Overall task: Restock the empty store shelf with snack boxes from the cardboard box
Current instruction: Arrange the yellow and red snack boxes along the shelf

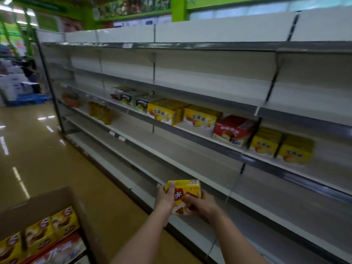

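Both hands hold one yellow snack box [187, 189] in front of the lower shelves, at about 6 o'clock in the view. The left hand [165, 197] grips the box's left edge, thumb laid up across its front. The right hand [200, 203] curls its fingers around the lower right corner. The box is tilted, its top leaning toward the shelf unit [209, 103].

The cardboard box [43, 204] sits at 8 o'clock, open, with yellow boxes [51, 227] packed in a row and a red box [61, 250] just below them.

On the middle shelf, from 11 o'clock across to 3 o'clock, stand green-and-white boxes [142, 103], then two groups of yellow boxes [164, 114] [201, 118], a red box [233, 130] and more yellow boxes [282, 146]. Further left on the shelf below, at 10 o'clock, stand blurred yellow jars [100, 112] and a blurred orange pack [70, 97]. The shiny floor [38, 149] runs off toward 9 o'clock.
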`<state>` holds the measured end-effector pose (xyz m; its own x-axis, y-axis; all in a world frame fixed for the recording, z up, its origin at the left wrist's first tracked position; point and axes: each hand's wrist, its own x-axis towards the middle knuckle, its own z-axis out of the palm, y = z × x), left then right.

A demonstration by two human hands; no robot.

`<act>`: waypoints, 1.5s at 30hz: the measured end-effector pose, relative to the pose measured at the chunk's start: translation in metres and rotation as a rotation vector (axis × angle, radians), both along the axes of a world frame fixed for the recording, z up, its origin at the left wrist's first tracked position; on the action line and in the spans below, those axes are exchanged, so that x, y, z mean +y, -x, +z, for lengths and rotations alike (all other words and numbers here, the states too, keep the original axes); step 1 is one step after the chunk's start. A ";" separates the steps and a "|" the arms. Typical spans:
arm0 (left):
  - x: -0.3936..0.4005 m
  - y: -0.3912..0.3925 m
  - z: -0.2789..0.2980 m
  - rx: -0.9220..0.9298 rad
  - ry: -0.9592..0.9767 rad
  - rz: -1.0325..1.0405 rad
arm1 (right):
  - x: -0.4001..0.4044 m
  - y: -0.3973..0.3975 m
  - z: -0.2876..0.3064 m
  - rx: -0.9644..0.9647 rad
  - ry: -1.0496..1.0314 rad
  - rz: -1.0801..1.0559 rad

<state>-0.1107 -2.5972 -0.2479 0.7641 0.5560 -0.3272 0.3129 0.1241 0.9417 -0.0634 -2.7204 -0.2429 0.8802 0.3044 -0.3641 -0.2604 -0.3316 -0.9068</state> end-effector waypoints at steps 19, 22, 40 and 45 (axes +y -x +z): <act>-0.187 -0.090 0.016 -0.206 -0.051 -0.623 | -0.190 -0.010 0.019 -0.209 0.039 -0.640; -0.223 -0.104 0.018 -0.208 -0.042 -0.669 | -0.227 -0.020 0.019 -0.237 0.099 -0.670; -0.429 -0.183 0.041 -0.284 -0.047 -0.678 | -0.433 -0.105 0.041 -0.405 0.498 -0.673; -0.459 -0.203 0.045 -0.257 -0.029 -0.659 | -0.457 -0.122 0.050 -0.435 0.419 -0.687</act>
<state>0.0919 -3.0563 -0.2029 0.9956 -0.0430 -0.0833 0.0816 -0.0413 0.9958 0.0587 -3.1775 -0.1931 0.9043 -0.4194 0.0800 -0.1853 -0.5544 -0.8113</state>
